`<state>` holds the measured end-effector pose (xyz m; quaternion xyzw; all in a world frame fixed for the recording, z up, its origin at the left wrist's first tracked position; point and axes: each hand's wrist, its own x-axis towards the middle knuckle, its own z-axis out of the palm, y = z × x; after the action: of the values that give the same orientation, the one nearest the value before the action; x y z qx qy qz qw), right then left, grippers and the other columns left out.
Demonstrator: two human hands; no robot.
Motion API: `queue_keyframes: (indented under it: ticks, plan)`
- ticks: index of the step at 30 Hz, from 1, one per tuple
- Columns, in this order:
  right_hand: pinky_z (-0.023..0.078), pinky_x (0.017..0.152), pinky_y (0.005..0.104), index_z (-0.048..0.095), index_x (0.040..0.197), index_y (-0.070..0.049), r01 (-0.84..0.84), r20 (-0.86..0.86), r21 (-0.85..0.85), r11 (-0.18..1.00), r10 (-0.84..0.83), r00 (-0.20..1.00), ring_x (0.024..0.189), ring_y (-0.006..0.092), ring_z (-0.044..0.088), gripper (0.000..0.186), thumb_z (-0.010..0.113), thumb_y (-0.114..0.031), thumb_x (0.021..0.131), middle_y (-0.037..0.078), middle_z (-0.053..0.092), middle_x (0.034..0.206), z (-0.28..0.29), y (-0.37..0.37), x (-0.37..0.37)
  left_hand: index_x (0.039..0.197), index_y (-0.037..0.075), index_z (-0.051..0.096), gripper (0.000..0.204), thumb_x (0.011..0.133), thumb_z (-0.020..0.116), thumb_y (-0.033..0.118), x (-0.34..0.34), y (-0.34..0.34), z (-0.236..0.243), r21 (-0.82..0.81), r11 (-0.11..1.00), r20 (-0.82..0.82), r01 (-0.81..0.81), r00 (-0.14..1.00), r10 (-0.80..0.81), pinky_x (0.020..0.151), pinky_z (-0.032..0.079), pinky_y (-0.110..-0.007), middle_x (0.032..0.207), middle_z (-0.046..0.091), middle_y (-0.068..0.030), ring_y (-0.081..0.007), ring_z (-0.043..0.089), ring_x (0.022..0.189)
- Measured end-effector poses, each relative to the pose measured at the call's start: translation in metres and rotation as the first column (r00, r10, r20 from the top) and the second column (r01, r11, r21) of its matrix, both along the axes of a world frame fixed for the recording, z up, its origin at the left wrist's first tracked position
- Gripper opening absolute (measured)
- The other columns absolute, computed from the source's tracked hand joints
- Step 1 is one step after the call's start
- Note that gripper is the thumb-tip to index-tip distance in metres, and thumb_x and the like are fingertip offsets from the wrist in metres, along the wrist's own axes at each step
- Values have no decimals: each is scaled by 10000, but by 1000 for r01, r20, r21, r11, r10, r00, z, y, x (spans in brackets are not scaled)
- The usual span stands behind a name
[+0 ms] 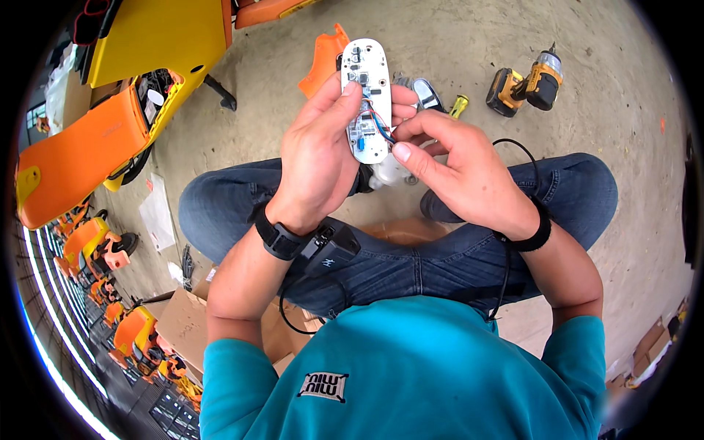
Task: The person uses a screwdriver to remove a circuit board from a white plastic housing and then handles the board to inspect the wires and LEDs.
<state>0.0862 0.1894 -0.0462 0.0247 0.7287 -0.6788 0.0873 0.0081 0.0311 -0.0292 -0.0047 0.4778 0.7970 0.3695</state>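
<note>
A long white circuit board (377, 67) with rounded ends lies tilted upright in my left hand (320, 143). The left thumb presses on its face, and the fingers wrap behind it and show at its right edge. Thin red, black and blue wires (380, 126) run from the board's middle down to its lower right. My right hand (460, 165) pinches these wires between thumb and forefinger beside the board's lower end. Small chips and a blue part dot the board. Below it, a clear plastic piece (391, 173) is partly hidden by my hands.
A yellow and black cordless drill (529, 84) lies on the concrete floor at right. A yellow-handled screwdriver (459, 106), a dark-faced oval part (427, 94) and an orange plastic panel (323, 62) lie beyond my hands. An orange and yellow scooter (88, 158) stands at left; cardboard boxes (183, 326) sit lower left.
</note>
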Motion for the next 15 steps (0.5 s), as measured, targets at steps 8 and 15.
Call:
queue_keyframes:
  ticks: [8, 15]
  plan:
    - [506, 693, 364, 583, 942, 16, -13, -138, 138, 990, 32, 990, 830, 266, 631, 250, 651, -200, 837, 142, 631, 918, -7, -2, -1, 1241, -32, 441, 360, 1004, 325, 214, 0, -2, 0, 32, 999, 47, 7, 999, -8, 934, 468, -403, 1178, 577, -192, -269, 586, 1053]
    - [454, 607, 261, 587, 931, 11, -68, 69, -181, 981, 82, 994, 657, 107, 554, 185, 633, -155, 864, 35, 588, 732, -12, -7, 0, 1244, -29, 447, 363, 1003, 335, 219, 2, -2, -2, 32, 999, 48, 17, 999, -19, 925, 473, -399, 1179, 577, -191, -266, 578, 1066]
